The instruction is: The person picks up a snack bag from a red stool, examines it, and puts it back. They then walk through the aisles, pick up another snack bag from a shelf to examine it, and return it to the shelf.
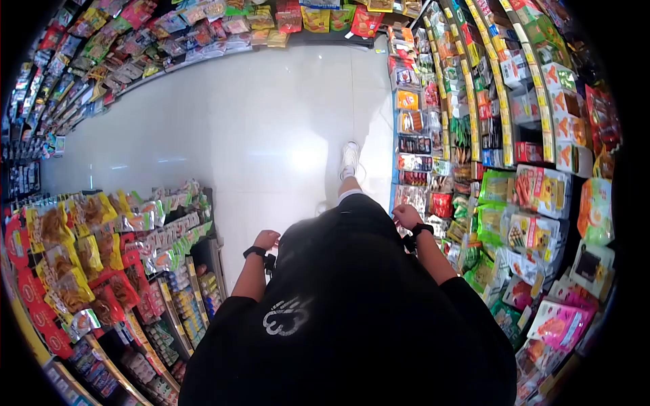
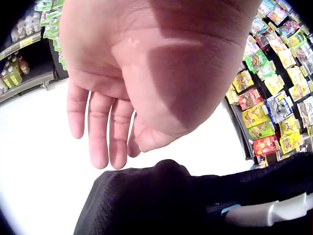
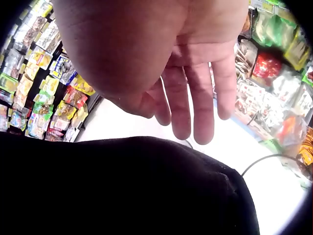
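Observation:
My left hand (image 2: 146, 73) hangs beside my body with its fingers loosely extended and nothing in it. In the head view it is at the left of my dark shirt (image 1: 352, 304), over the pale floor (image 1: 257, 122). On the other side my right hand (image 3: 190, 63) also hangs with relaxed fingers and an empty palm. Packaged goods on the right-hand shelves lie nearest to it. Both wrists carry black straps. One white shoe (image 1: 350, 159) shows ahead of my body.
Shelves of bagged snacks (image 1: 542, 189) run along my right side. A lower rack of yellow and red packets (image 1: 81, 250) stands at the left. Across the floor, more hanging packets (image 1: 203, 30) line the far wall. A thin cable (image 3: 264, 157) loops near the right hand.

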Available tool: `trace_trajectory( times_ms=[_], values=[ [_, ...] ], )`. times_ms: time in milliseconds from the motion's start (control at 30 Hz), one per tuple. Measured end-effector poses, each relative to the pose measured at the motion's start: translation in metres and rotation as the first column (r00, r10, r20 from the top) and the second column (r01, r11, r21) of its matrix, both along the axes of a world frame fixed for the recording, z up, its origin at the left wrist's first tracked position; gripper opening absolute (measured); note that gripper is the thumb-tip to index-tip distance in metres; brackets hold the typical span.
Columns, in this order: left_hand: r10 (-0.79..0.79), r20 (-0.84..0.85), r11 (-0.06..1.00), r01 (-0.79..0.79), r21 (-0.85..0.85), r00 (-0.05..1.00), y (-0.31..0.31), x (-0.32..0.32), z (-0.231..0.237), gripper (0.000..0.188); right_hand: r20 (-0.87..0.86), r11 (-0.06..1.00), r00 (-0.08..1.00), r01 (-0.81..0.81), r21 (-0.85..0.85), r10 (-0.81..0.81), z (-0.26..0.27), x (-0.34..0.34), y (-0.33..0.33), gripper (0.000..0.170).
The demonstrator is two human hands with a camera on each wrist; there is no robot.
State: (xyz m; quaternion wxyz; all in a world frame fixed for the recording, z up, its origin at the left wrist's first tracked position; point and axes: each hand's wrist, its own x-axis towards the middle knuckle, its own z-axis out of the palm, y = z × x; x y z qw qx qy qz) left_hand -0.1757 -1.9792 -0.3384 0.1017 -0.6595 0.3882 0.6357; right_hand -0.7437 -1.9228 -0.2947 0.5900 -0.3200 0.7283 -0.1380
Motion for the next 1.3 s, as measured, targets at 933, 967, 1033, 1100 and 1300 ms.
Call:
trace_trajectory(
  times_ms=[933, 967, 1033, 1100, 1300],
  values=[
    [-0.058, 0.017, 0.957, 0.061, -0.282, 0.998, -0.254, -0.158, 0.022, 0.037, -0.018, 0.988, 0.997, 0.075, -0.133, -0.078, -0.031, -0.183, -0.320, 0.022],
    [-0.046, 0.051, 0.971, 0.057, -0.231, 0.998, -0.264, -0.165, 0.028, 0.038, -0.024, 0.989, 0.997, 0.073, -0.131, -0.076, -0.025, -0.184, -0.333, 0.022],
    [-0.141, 0.040, 0.973, 0.146, -0.180, 0.989, -0.289, -0.166, 0.020, 0.036, -0.009, 0.994, 0.999, 0.037, -0.103, -0.039, -0.030, -0.192, -0.355, 0.026],
    [0.035, 0.059, 0.999, -0.032, -0.039, 0.998, -0.313, -0.172, 0.020, 0.033, -0.054, 0.995, 0.998, -0.033, -0.092, 0.028, -0.026, -0.198, -0.382, 0.026],
    [0.041, 0.098, 0.999, -0.042, 0.009, 0.994, -0.431, -0.185, 0.019, 0.031, -0.188, 0.990, 0.981, -0.075, -0.123, 0.051, 0.002, -0.205, -0.479, 0.027]
  ],
)
